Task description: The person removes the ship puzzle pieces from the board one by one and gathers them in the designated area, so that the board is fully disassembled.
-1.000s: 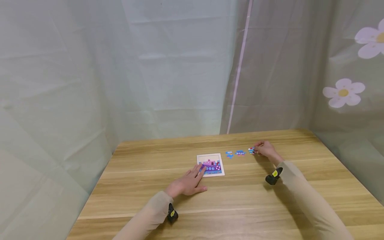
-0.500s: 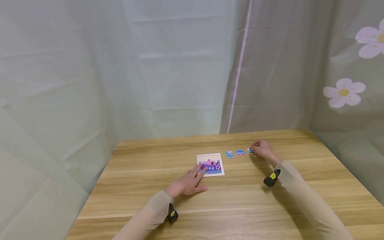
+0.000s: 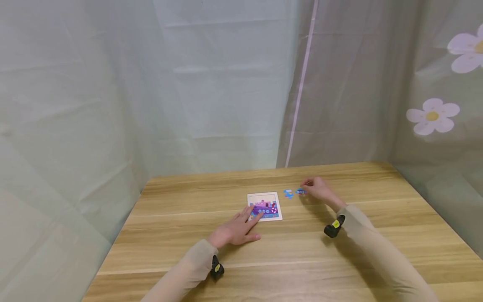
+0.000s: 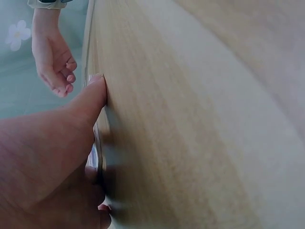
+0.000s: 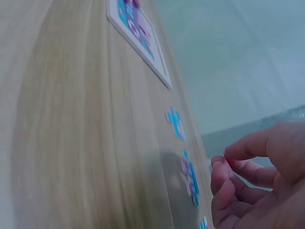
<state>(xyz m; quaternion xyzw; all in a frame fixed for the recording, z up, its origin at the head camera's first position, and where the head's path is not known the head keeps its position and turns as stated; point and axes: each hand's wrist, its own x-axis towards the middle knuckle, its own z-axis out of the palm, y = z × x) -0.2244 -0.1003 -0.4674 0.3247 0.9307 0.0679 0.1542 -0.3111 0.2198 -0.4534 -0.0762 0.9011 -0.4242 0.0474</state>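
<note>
In the head view my left hand lies with straight fingers on the lower left of a white-framed jigsaw puzzle with a purple and pink ship picture. A pale strip shows along the puzzle's top. My right hand, fingers curled and thumb meeting fingertips, is at the loose pieces right of the puzzle. Nothing shows between its fingers in the right wrist view. One blue puzzle piece lies nearest the frame, then a blue and pink puzzle piece beside the fingertips. A third, striped puzzle piece is hidden from the head view.
All of this is on a wood-grain table. Pale curtains stand behind and at both sides, with white flowers printed at the right. A black wrist camera hangs under the right sleeve and another black camera under the left.
My right hand has moved left along the row, from the striped piece to the blue and pink one, covering the striped piece in the head view. The left hand stays on the puzzle.
</note>
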